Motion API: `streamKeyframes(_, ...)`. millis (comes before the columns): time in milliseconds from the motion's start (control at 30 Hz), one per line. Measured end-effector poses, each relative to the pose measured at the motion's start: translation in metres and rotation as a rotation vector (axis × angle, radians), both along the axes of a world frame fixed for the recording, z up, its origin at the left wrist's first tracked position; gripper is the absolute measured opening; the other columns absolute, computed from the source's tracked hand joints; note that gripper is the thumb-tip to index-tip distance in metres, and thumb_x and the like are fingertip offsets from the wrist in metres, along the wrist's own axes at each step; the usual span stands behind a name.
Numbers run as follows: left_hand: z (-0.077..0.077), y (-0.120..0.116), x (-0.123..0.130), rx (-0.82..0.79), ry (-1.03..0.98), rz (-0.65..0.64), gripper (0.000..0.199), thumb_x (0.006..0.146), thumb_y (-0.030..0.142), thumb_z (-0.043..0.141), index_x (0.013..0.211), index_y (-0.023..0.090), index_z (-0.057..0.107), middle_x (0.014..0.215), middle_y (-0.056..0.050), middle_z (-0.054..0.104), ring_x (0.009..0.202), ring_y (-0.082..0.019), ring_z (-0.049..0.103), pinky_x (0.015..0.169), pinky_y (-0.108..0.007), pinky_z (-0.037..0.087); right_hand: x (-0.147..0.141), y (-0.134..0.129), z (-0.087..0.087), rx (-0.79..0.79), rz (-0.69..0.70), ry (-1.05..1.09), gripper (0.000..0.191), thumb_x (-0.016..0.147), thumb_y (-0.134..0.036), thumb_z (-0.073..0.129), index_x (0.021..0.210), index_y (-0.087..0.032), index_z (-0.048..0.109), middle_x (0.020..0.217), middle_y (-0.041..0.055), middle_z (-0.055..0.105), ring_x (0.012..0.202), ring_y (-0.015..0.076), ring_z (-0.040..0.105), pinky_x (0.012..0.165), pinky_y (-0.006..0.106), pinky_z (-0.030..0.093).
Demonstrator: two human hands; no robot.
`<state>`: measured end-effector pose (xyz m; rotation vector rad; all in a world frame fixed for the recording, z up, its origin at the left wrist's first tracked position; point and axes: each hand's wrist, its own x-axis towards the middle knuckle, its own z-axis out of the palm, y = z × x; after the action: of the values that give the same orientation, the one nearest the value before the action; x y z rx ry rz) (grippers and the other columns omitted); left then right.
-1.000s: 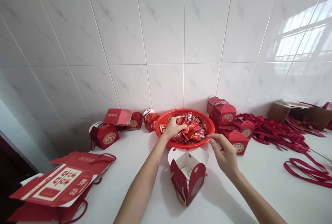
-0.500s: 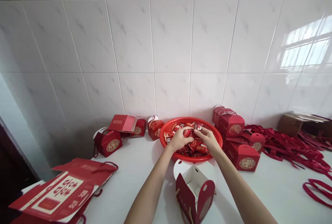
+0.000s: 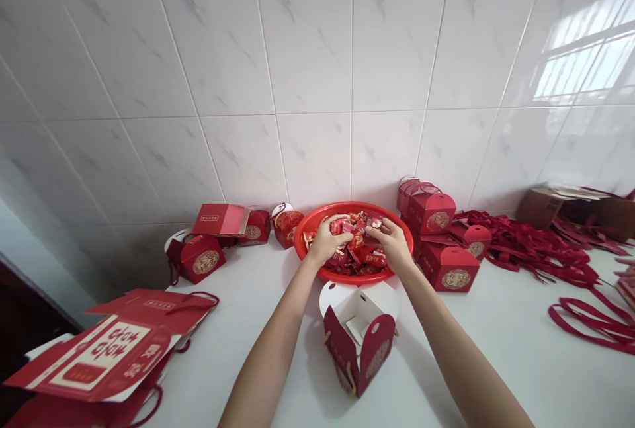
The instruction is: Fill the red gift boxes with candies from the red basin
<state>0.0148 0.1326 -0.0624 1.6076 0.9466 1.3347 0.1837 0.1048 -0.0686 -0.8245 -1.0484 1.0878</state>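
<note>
A red plastic basket (image 3: 300, 243) full of wrapped candies (image 3: 357, 257) stands against the wall. Over its left side, my left hand (image 3: 325, 243) curls around a shiny pinkish-red wrapped candy (image 3: 340, 225). On the basket's right, my right hand (image 3: 391, 244) pinches a dark-red wrapped candy (image 3: 372, 224) between thumb and fingers. Between my forearms sits an opened red gift box (image 3: 380, 342) with rounded flaps, a white inside and a cord at its side. Something pale lies at the bottom of it.
Closed red gift boxes (image 3: 449, 268) are stacked right of the basket; more boxes (image 3: 201, 257) stand to the left. Flat red cartons (image 3: 119, 348) lie at the near left. Red ribbons (image 3: 540, 246) and a brown cardboard box (image 3: 543, 206) occupy the right. Another person's hand (image 3: 629, 270) shows at the right edge.
My view has tipped downward, showing less of the upper wall. Both hands have lifted slightly from the heap, with candies now showing in their fingers. Another person's hand has appeared at the right edge.
</note>
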Motion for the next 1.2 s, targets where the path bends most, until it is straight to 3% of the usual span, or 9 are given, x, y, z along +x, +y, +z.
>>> streamKeyframes(133, -0.0019, 0.0021, 0.0016, -0.072, -0.112, -0.056, 0.051, 0.063, 0.025, 0.077, 0.112, 0.014, 0.066, 0.109, -0.010, 0.073, 0.100, -0.025, 0.070, 0.088, -0.036, 0.055, -0.0007, -0.0008, 0.0006, -0.003, 0.034, 0.019, 0.037, 0.054, -0.037, 0.085, 0.081, -0.021, 0.065, 0.082, 0.0012, 0.072, 0.077, 0.0206, 0.069, 0.070, 0.035, 0.060)
streamKeyframes(333, -0.0015, -0.0004, 0.0034, -0.018, -0.076, -0.085, 0.040, 0.076, 0.036, 0.072, 0.109, 0.015, 0.068, 0.116, -0.011, 0.072, 0.110, -0.025, 0.066, 0.096, -0.036, 0.052, -0.0018, -0.0047, 0.0027, 0.025, 0.054, 0.042, 0.033, 0.055, -0.030, 0.082, 0.083, -0.021, 0.066, 0.084, 0.0007, 0.073, 0.077, 0.0191, 0.068, 0.072, 0.032, 0.058)
streamKeyframes(533, -0.0030, 0.0024, 0.0011, -0.011, -0.075, -0.006, 0.055, 0.057, 0.027, 0.087, 0.108, 0.016, 0.069, 0.116, -0.009, 0.072, 0.107, -0.025, 0.067, 0.097, -0.038, 0.051, 0.0003, -0.0036, 0.0021, -0.031, 0.054, -0.015, 0.035, 0.052, -0.028, 0.084, 0.080, -0.020, 0.065, 0.074, -0.0011, 0.070, 0.069, 0.0179, 0.066, 0.062, 0.029, 0.052)
streamKeyframes(700, -0.0030, 0.0019, 0.0017, -0.031, -0.117, -0.001, 0.056, 0.053, 0.031, 0.089, 0.103, 0.016, 0.069, 0.113, -0.010, 0.072, 0.105, -0.026, 0.067, 0.096, -0.039, 0.052, 0.0017, -0.0031, 0.0021, -0.034, 0.075, -0.029, 0.036, 0.050, -0.028, 0.084, 0.079, -0.021, 0.063, 0.067, -0.0036, 0.065, 0.063, 0.0159, 0.062, 0.057, 0.027, 0.049)
streamKeyframes(900, 0.0002, -0.0033, 0.0036, -0.057, -0.151, -0.006, 0.044, 0.058, 0.035, 0.086, 0.094, 0.017, 0.069, 0.098, -0.008, 0.074, 0.094, -0.025, 0.068, 0.090, -0.042, 0.052, -0.0004, -0.0069, 0.0079, -0.086, 0.088, -0.033, 0.037, 0.048, -0.027, 0.084, 0.080, -0.021, 0.066, 0.070, -0.0018, 0.070, 0.067, 0.0175, 0.065, 0.058, 0.027, 0.049)
streamKeyframes(1133, 0.0056, -0.0051, 0.0067, -0.116, -0.177, -0.015, 0.017, 0.066, 0.031, 0.072, 0.075, 0.018, 0.064, 0.080, -0.003, 0.069, 0.082, -0.019, 0.064, 0.079, -0.033, 0.050, -0.0005, -0.0057, 0.0067, -0.100, 0.115, -0.007, 0.036, 0.049, -0.025, 0.084, 0.081, -0.021, 0.068, 0.074, -0.0016, 0.072, 0.070, 0.0176, 0.066, 0.064, 0.029, 0.052)
streamKeyframes(1200, 0.0059, -0.0042, 0.0071, -0.144, -0.193, -0.002, 0.015, 0.064, 0.026, 0.069, 0.076, 0.017, 0.065, 0.083, -0.003, 0.070, 0.085, -0.020, 0.064, 0.079, -0.032, 0.050, 0.0002, -0.0043, 0.0048, -0.099, 0.111, -0.018, 0.036, 0.049, -0.026, 0.084, 0.081, -0.021, 0.067, 0.073, -0.0018, 0.072, 0.069, 0.0174, 0.066, 0.063, 0.029, 0.052)
